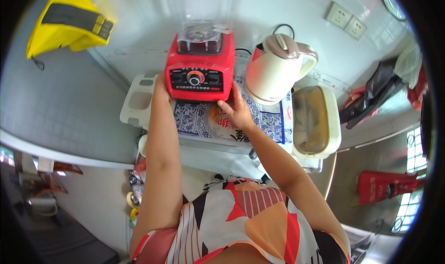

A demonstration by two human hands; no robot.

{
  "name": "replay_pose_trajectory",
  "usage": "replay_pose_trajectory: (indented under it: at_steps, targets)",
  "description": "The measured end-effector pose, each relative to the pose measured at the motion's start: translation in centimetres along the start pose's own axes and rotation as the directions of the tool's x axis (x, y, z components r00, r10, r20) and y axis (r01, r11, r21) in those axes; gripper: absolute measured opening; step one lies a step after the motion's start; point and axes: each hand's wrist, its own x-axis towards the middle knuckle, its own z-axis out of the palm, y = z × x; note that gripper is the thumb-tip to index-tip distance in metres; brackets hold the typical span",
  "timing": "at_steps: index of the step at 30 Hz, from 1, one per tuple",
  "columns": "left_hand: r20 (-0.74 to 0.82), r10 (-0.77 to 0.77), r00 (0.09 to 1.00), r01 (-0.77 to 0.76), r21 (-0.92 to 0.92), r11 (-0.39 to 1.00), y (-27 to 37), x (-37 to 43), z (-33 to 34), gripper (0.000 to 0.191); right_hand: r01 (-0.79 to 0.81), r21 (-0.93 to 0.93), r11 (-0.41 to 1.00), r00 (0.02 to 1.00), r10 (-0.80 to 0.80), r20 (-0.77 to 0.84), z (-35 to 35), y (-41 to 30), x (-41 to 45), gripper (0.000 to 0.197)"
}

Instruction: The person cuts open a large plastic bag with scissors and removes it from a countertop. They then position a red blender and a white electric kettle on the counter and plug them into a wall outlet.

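Observation:
A red blender base [201, 67] with a black control panel and a round dial [195, 78] is between my two hands in front of me. My left hand [162, 86] grips its left side, the fingers partly hidden behind the base. At the lower right corner, my right hand [239, 109] holds the base with the thumb in front and the fingers along the side. A clear plastic part [201, 32] sits on top of the base. Beneath is a blue-and-white patterned box or cover [273, 126] bearing writing; whether the base touches it is unclear.
A cream electric kettle [273, 69] stands close on the right, beside a lidded cream container [333, 125]. White plastic rack [130, 105] at left. Wall sockets [339, 14] are above right; a yellow bag [74, 20] hangs upper left. Plastic bags [372, 85] hang at right.

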Motion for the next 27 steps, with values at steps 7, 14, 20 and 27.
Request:
replay_pose_trajectory:
  at_steps: [7,14,20,27]
  targets:
    - [0.290,0.182,0.939,-0.168,-0.074,0.983,-1.1,0.5,-1.4,0.036,0.031,-0.217,0.976,0.999,-0.037,-0.022,0.5,-0.4,-0.4,0.093]
    - [0.208,0.150,0.966,-0.158,0.021,0.987,-2.3,-0.2,-0.2,0.038,0.016,0.045,0.999,0.978,-0.006,-0.209,0.0,0.1,-1.1,0.089]
    - [0.175,0.133,0.976,-0.131,-0.022,0.991,-2.3,0.2,0.2,0.038,0.035,-0.080,0.996,0.983,-0.049,-0.177,-0.5,-0.5,-1.2,0.086]
    - [0.128,0.175,0.976,-0.183,0.057,0.981,-2.6,0.4,-0.6,0.037,0.006,-0.041,0.999,0.993,-0.011,-0.121,-0.4,-0.4,-0.6,0.086]
